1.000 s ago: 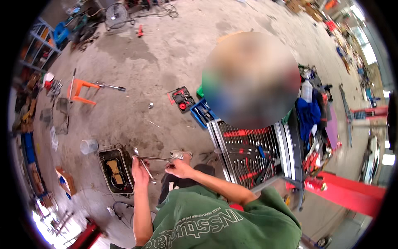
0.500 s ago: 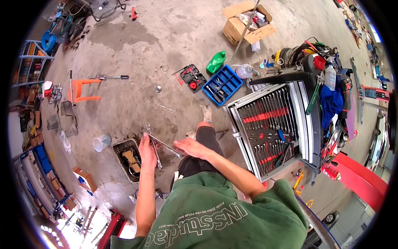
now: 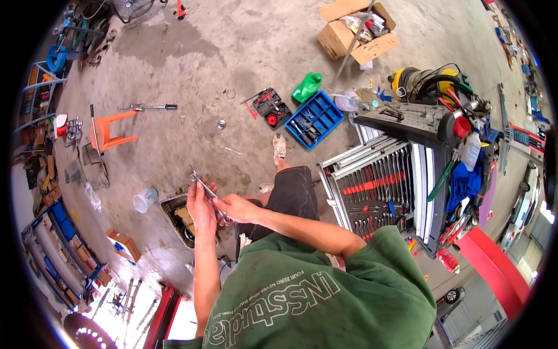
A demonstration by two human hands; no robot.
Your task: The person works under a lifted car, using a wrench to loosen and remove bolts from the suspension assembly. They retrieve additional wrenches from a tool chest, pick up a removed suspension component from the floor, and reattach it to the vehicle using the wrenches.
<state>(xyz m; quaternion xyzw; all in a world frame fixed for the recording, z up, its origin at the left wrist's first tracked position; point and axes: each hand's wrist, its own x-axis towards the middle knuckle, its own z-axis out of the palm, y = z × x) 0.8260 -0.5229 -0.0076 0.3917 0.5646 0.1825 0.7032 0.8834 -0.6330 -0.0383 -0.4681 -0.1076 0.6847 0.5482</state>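
Silver wrenches [image 3: 203, 186] lie close together between my two hands, with their upper ends pointing up and left and another end showing below my fingers. My left hand [image 3: 201, 207] is closed round them from the left. From the right, my right hand [image 3: 235, 207] closes on them near the middle, its fingers almost touching the left hand. Which wrench sits in which hand is partly hidden. To my right, a drawer [image 3: 340, 206] of a tool chest stands pulled out, holding rows of wrenches [image 3: 383, 174] in red-marked racks.
Beyond my feet lie a blue divided tray [image 3: 329, 108], a green jug [image 3: 307, 87] and an open socket case [image 3: 271, 109]. A dark tub [image 3: 168, 205] and a white bucket [image 3: 145, 199] stand left of my hands. An orange stool [image 3: 103, 132] lies farther left.
The two wrenches, crossed and spread apart before, are now drawn together. My right hand has moved left to meet my left hand. My body and the view have shifted slightly.
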